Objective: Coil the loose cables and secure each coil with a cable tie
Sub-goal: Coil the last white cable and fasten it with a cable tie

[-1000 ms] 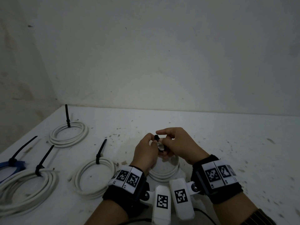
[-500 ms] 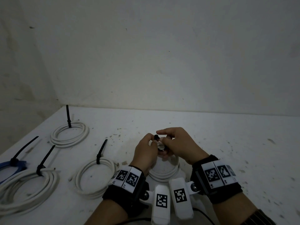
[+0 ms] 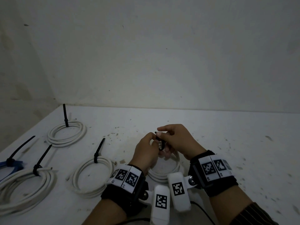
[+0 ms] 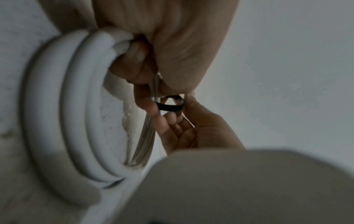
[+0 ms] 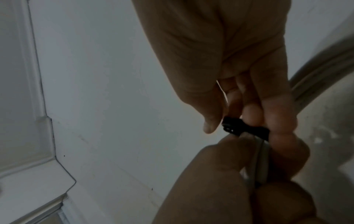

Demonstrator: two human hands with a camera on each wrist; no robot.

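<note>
A person's left hand (image 3: 146, 151) and right hand (image 3: 176, 140) meet above a white cable coil (image 3: 164, 173) that lies on the pale worktop (image 3: 227, 143) directly in front of them. The left hand's fingers curl around the gathered strands of the coil, while the right hand pinches a black cable tie (image 4: 169, 106) looped around those strands, its head (image 5: 230, 127) showing between the fingertips. The loop looks open and not yet drawn tight, so this coil appears only partly secured.

To the left, three white coils already carry black ties: one far back (image 3: 66, 133), one nearer the hands (image 3: 92, 174), and a larger one at the edge (image 3: 24, 189). A blue cable (image 3: 11, 165), partly out of view, also bears a tie. Most of the job therefore seems done.

No brand or readable writing shows; the wrist bands (image 3: 126, 177) carry only black-and-white square code markers.
</note>
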